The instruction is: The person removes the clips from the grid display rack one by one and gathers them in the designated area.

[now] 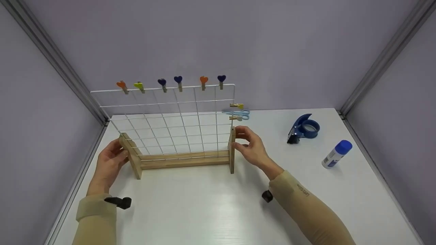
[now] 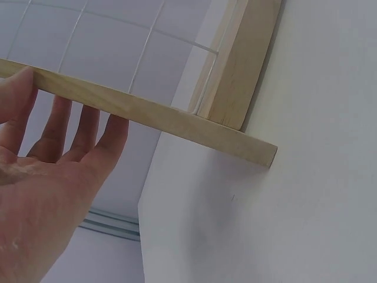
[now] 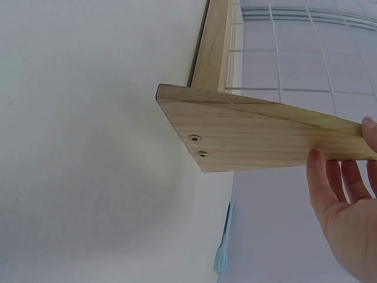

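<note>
A white wire grid rack on a wooden base [image 1: 185, 164] stands upright on the table. Its left wooden end piece [image 1: 132, 158] is held by my left hand [image 1: 108, 163], thumb at the front edge and fingertips against the outer face in the left wrist view. On the other side my right hand [image 1: 252, 146] grips the right end piece [image 3: 265, 132] between thumb and fingers near its upper part. Heart-topped clothespins [image 1: 178, 80] in orange, yellow-green and dark purple line the top wire. Two more clips [image 1: 236, 105] sit on the right side wire.
Light blue scissors [image 1: 244, 113] lie behind the rack's right side. To the right are a blue tape dispenser [image 1: 303, 128] and a glue stick [image 1: 336, 154] with a blue cap, standing up. Grey walls [image 1: 218, 41] enclose the white table [image 1: 190, 204].
</note>
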Available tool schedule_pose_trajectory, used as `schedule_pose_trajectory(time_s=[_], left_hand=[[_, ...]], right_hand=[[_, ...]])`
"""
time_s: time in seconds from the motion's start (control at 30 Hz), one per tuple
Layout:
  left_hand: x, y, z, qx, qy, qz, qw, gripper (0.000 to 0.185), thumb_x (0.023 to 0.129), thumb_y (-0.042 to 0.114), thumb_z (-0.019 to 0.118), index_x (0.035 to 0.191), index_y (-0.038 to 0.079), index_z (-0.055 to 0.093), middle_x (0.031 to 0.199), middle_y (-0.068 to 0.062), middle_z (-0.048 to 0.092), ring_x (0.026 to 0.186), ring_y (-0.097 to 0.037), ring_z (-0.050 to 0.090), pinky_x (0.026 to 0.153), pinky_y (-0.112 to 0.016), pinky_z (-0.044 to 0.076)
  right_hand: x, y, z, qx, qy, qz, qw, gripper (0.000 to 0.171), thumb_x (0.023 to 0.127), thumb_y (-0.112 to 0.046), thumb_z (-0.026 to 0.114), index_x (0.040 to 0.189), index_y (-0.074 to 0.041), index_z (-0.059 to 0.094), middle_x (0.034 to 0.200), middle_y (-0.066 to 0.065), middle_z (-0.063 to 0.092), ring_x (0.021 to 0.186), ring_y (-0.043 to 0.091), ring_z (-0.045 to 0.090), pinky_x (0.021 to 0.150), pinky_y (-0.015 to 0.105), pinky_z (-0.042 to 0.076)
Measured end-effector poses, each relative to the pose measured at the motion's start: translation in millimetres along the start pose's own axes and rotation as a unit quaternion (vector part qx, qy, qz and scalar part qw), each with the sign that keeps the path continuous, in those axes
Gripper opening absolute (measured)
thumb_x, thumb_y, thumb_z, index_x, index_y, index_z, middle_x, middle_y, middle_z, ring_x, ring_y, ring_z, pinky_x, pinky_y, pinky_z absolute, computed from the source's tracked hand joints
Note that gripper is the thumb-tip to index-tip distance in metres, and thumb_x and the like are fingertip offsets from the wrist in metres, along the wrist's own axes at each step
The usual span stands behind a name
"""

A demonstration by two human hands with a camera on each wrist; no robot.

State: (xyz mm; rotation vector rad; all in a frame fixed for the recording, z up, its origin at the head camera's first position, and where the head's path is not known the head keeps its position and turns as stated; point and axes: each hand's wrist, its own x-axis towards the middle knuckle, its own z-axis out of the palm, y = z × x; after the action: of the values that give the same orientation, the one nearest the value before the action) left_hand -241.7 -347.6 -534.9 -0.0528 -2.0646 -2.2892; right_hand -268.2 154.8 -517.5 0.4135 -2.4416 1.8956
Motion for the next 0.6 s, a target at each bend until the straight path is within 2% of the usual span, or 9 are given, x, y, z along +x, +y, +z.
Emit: schedule_pose_trajectory(time_s=[0.27,0.37,0.6], left_hand=[[1.2,3.6,-2.5,0.02,-0.002,-0.013,0.9997,0.053,0.11,0.0,0.067,0.16,0.007,0.054,0.135,0.014,0.071,0.127,-0.006,0.068,0.105,-0.021,0.062],[0.9,5.0,-3.9,0.03,-0.004,-0.02,0.9993,0.054,0.11,0.001,0.066,0.162,0.006,0.051,0.136,0.015,0.07,0.128,-0.005,0.067,0.107,-0.021,0.062],[0.6,6.3,-1.5,0.052,-0.012,-0.022,0.9983,0.054,0.111,0.0,0.063,0.162,0.005,0.048,0.138,0.015,0.068,0.132,-0.005,0.065,0.109,-0.02,0.061]], right_hand=[[1.8,1.6,3.2,-0.003,0.003,-0.007,1.0,0.05,0.103,0.005,0.075,0.15,-0.006,0.062,0.147,0.016,0.069,0.144,0.036,0.065,0.123,0.056,0.058],[2.2,2.9,4.3,-0.003,0.004,-0.008,1.0,0.049,0.103,0.004,0.074,0.15,-0.007,0.062,0.148,0.016,0.069,0.145,0.036,0.065,0.125,0.06,0.056],[1.2,3.1,0.7,-0.002,0.0,-0.006,1.0,0.051,0.102,0.004,0.075,0.151,-0.006,0.061,0.148,0.017,0.068,0.146,0.037,0.064,0.122,0.054,0.059]])
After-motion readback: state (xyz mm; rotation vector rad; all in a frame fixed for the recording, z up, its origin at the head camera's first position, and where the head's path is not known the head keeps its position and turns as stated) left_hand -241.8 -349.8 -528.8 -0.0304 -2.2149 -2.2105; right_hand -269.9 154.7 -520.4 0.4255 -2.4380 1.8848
